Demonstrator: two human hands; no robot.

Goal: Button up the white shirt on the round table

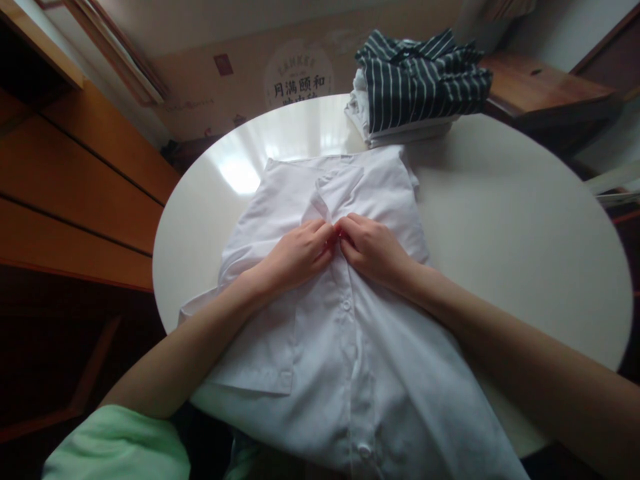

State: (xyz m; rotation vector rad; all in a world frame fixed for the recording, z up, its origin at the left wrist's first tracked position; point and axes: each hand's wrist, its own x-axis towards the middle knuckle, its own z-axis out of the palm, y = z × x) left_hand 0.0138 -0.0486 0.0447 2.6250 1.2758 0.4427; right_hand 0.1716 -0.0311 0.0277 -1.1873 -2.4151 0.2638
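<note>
A white button-front garment (320, 347) lies spread over the near half of the table, its lower part hanging toward me over the edge. My left hand (307, 248) and my right hand (367, 248) meet at its front placket, fingertips pinched on the cloth edges and almost touching. Whatever button sits between the fingers is hidden. Below the hands, a white button (345, 305) shows on the placket, and another lower button (364, 451) sits near the bottom of the view. A patch pocket (250, 360) shows at the left.
The white oval table (525, 220) carries a stack of folded clothes at the back, topped by a black-and-white striped shirt (425, 83). Wooden drawers (85, 173) stand close on the left. A cardboard box (245, 73) is behind the table, and a wooden stool or cabinet (545, 83) stands behind right.
</note>
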